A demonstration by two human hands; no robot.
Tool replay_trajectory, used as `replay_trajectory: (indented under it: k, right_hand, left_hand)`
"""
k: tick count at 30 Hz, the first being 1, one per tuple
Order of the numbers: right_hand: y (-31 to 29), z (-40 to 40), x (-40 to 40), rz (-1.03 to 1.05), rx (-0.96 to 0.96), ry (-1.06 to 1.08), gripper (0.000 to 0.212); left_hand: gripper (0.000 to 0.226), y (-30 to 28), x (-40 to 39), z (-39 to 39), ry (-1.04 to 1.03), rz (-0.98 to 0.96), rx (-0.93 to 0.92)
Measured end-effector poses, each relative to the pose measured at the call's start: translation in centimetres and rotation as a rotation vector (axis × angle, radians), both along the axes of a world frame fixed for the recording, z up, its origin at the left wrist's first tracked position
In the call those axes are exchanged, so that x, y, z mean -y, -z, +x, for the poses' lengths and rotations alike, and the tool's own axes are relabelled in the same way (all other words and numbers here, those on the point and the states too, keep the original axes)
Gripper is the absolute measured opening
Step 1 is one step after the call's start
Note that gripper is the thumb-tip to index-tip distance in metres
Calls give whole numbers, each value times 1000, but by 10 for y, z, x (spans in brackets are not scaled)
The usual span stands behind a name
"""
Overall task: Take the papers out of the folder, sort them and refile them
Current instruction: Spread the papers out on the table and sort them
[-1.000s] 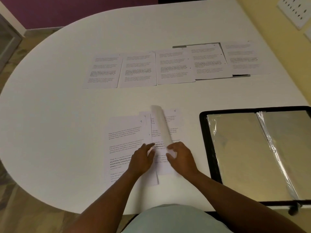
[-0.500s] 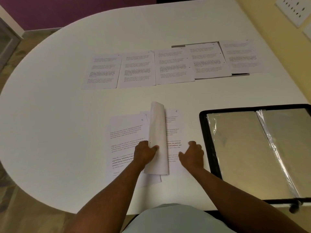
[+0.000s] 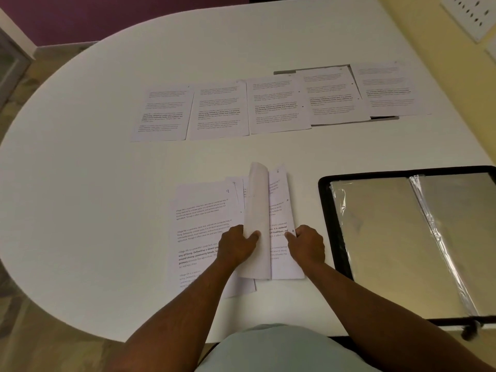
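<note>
Sorting approx. half done: five sheets [image 3: 271, 103] laid out; folder [image 3: 326, 224] emptied; one sheet [image 3: 256, 210] pinched by left hand [image 3: 236, 244]; right hand [image 3: 306, 242] grip pressed on stack [image 3: 280, 253]. Refiling outstanding.

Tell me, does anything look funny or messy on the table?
Yes. In the far row of white printed sheets, the fourth sheet lies tilted and overlaps its neighbours. Nearer, the left hand holds a curled white page lifted off the messy near pile.
</note>
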State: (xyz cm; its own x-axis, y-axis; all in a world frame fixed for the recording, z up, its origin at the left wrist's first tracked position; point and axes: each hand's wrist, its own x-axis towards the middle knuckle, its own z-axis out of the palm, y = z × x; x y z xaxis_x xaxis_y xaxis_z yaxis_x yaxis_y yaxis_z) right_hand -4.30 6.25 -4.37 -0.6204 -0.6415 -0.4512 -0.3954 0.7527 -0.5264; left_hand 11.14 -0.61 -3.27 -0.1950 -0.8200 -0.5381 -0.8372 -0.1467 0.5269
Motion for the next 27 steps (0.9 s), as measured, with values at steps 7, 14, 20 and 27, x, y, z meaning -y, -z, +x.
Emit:
replay_trajectory:
  k: [7, 14, 20, 27]
  right_hand:
    - [-7, -4, 4, -2, 5, 31, 40]
    - [-15, -18, -3, -66, 38, 89, 45]
    - [-35, -51, -10, -174, -54, 168, 33]
    - [-66, -79, -1, -279, -168, 51, 25]
  left_hand:
    - [68, 8, -6, -3, 82, 19, 66]
    - [88, 14, -9, -1, 136, 61, 135]
    - [78, 19, -10, -5, 169, 75, 161]
    - [79, 25, -17, -11, 256, 68, 265]
